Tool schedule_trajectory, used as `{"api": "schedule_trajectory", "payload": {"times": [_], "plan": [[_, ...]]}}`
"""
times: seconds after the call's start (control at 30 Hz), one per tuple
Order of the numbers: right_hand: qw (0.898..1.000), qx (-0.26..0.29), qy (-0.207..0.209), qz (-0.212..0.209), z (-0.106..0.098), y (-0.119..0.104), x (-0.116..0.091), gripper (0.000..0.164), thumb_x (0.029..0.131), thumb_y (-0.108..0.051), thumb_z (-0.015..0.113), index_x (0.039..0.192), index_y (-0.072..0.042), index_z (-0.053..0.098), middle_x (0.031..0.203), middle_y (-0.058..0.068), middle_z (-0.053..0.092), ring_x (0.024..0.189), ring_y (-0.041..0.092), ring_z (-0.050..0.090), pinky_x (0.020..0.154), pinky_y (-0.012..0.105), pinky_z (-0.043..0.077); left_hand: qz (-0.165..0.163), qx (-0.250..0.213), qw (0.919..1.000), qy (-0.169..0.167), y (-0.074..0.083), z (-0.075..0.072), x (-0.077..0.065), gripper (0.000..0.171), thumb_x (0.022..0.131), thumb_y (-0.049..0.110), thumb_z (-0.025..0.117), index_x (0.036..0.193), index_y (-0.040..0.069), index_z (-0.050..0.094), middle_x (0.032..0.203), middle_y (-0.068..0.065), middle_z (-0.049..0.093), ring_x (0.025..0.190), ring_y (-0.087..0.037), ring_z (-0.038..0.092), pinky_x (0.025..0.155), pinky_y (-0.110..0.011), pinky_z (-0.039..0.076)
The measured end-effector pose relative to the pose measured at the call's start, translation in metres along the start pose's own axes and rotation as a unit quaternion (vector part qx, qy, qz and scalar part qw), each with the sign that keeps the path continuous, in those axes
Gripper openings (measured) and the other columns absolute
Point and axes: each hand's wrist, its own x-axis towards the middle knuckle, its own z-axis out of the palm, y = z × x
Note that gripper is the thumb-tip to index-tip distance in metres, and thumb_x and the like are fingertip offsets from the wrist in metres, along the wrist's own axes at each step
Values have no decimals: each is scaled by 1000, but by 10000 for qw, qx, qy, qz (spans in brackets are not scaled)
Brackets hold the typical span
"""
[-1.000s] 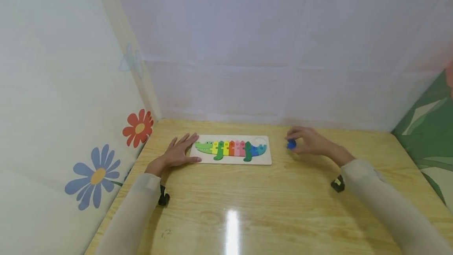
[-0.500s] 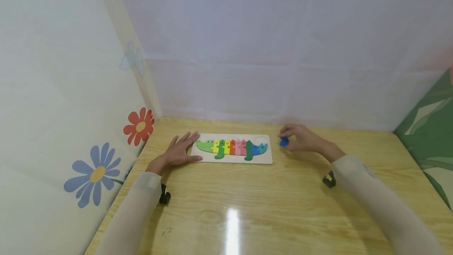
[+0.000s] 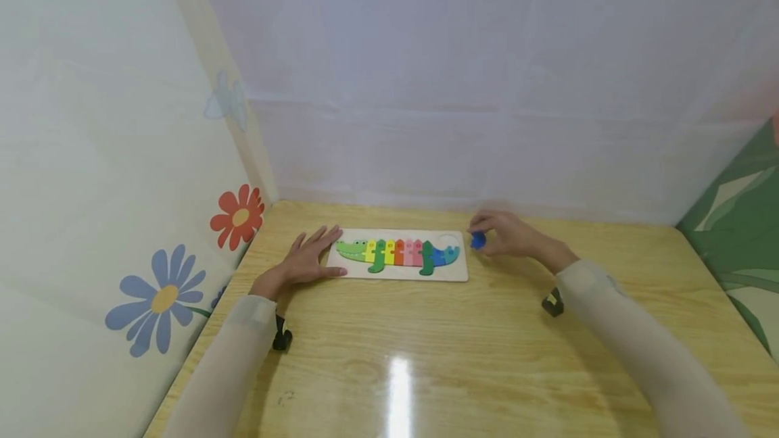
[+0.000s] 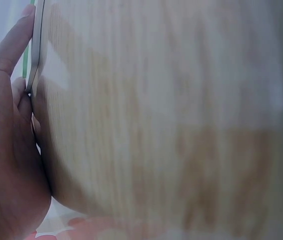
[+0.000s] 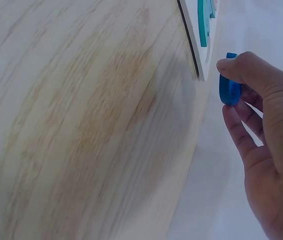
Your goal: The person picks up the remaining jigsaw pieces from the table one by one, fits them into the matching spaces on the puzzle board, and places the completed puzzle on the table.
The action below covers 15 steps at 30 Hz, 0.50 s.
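Note:
A pale wooden puzzle board (image 3: 365,274) lies flat on the table, with a colourful crocodile (image 3: 409,254) of several pieces set in it. Bare wood shows at the curled tail tip, at the board's upper right. My left hand (image 3: 304,261) rests on the board's left end, fingers spread and straight. Just off the right end, my right hand (image 3: 508,235) pinches a small blue puzzle piece (image 3: 478,240) between thumb and fingers. The right wrist view shows this blue piece (image 5: 230,90) held up beside the board's corner, apart from it.
The wooden table (image 3: 365,330) runs up to a white cloth backdrop (image 3: 389,86). On the left stands a wall panel with a red flower (image 3: 237,217) and a blue flower (image 3: 163,299). Green leaf shapes (image 3: 742,222) cover the right panel.
My right hand has moved left with the blue puzzle piece, from well right of the board to beside its right end. My left hand has stayed on the board.

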Motion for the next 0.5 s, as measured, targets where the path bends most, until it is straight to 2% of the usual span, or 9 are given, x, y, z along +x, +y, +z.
{"api": "schedule_trajectory", "payload": {"times": [0.3, 0.5], "plan": [[9996, -25, -34, -265, 6, -1, 12, 43, 79, -3, 88, 119, 6, 76, 121, 20, 71, 112, 38, 68, 100, 55, 56, -37, 84, 9999, -55, -2, 1, 1, 104, 92, 63, 72, 170, 12, 24, 177, -11, 19, 164, -39, 9, 127, -67, -2], [9994, 48, -115, -332, 10, -2, 19, 43, 79, 0, 87, 120, 8, 76, 121, 22, 70, 114, 41, 66, 102, 57, 54, 61, -104, 9999, 14, 1, -1, -1, 104, 92, 58, 75, 169, 9, 25, 176, -13, 20, 163, -41, 10, 126, -69, -2]]}}
